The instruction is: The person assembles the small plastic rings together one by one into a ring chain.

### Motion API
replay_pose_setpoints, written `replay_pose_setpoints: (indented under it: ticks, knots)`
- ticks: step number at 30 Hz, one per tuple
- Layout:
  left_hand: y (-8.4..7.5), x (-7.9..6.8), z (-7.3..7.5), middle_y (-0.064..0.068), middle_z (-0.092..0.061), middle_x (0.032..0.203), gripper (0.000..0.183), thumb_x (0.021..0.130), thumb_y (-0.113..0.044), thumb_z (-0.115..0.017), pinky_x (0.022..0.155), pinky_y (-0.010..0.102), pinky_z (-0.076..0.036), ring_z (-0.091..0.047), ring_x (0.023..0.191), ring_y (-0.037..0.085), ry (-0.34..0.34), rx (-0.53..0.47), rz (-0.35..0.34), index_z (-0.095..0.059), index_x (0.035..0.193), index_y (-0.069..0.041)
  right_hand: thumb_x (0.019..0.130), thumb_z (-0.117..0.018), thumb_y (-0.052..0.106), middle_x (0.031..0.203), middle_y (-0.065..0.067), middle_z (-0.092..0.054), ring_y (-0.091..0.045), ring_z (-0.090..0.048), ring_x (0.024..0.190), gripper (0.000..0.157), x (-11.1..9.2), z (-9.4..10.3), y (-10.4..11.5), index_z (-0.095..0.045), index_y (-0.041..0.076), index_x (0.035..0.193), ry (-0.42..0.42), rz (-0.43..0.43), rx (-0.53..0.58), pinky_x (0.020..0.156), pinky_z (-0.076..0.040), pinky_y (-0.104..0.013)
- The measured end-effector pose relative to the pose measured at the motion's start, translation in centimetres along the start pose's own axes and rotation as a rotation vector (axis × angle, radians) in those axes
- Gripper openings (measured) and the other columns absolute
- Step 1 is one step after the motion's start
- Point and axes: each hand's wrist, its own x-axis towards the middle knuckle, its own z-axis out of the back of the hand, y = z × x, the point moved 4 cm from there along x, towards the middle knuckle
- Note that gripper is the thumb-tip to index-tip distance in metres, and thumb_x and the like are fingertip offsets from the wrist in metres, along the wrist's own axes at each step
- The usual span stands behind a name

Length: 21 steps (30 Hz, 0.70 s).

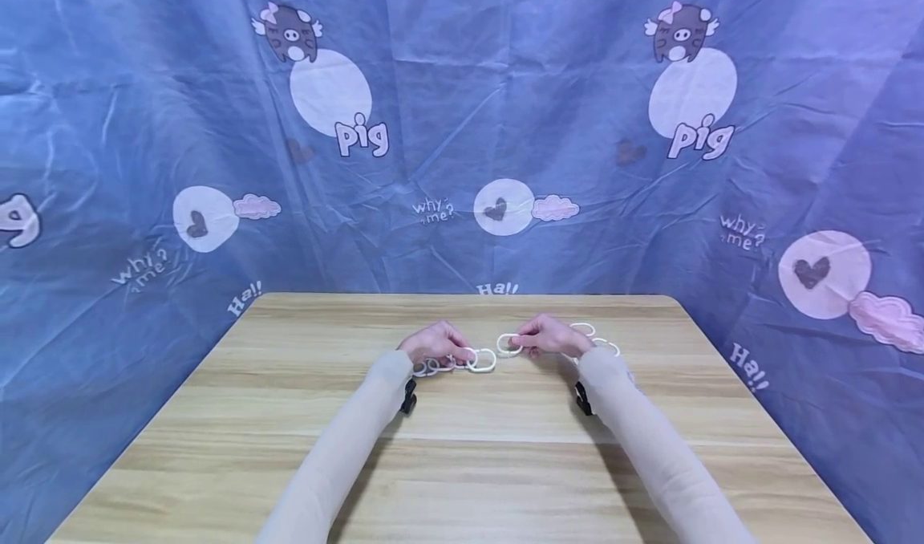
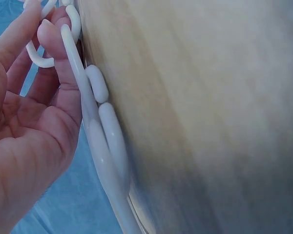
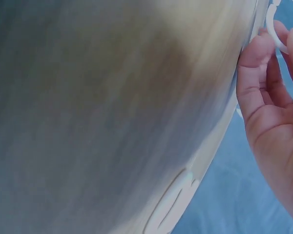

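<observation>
A: Chain (image 2: 101,156), handling?
B: White links; likely light, stiff, smooth, slightly slippery, hardly fragile. The joints should swing freely. Best hold: a link's rim, thumb against finger.
A: Location?
B: Left hand (image 1: 435,342): pinching a link near the chain's end; the rest trails over the table (image 1: 462,464) towards that wrist. Right hand (image 1: 546,337): pinching a single link (image 3: 270,23), just apart from the chain, between the hands. Spare links (image 3: 169,195): beside the right wrist.
</observation>
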Motion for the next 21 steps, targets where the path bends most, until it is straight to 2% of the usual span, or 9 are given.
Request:
replay_pose_setpoints:
  ticks: [3,8,12,21]
  knots:
    - [0.0,0.1,0.0,0.002,-0.070,0.072,0.014,0.086,-0.011,-0.075,0.051,0.017,-0.048,-0.055,0.055,0.007,-0.008,0.008,-0.005,-0.075,0.097,-0.002,0.098,-0.059,0.010,0.080,-0.008,-0.068,-0.011,-0.056,0.064,0.023,0.1,-0.3,0.1,-0.069,-0.008,0.110,0.012,-0.016,0.027,0.059,-0.052,-0.021]
    - [-0.1,0.0,-0.1,0.000,-0.069,0.071,0.015,0.085,-0.012,-0.075,0.052,0.017,-0.048,-0.055,0.056,0.008,-0.012,0.021,-0.015,-0.075,0.097,-0.002,0.096,-0.059,0.004,0.087,-0.012,-0.072,-0.011,-0.063,0.067,0.023,0.3,-0.7,0.3,-0.066,-0.011,0.112,0.020,-0.039,0.126,0.067,-0.060,-0.026]
    - [0.0,0.0,-0.1,0.000,-0.069,0.071,0.015,0.084,-0.013,-0.077,0.053,0.017,-0.048,-0.055,0.057,0.008,-0.017,0.026,-0.011,-0.076,0.096,-0.004,0.095,-0.061,0.001,0.086,-0.013,-0.072,-0.012,-0.066,0.068,0.022,0.7,-0.9,0.3,-0.066,-0.014,0.110,0.003,-0.019,0.176,0.070,-0.061,-0.027]
    - [0.0,0.1,-0.1,-0.002,-0.068,0.070,0.015,0.086,-0.013,-0.075,0.053,0.017,-0.048,-0.056,0.058,0.007,-0.011,0.039,-0.013,-0.075,0.096,-0.002,0.094,-0.060,0.000,0.092,-0.022,-0.071,-0.018,-0.070,0.072,0.021,1.4,-1.9,1.1,-0.067,-0.011,0.111,-0.016,-0.028,0.137,0.075,-0.061,-0.034]
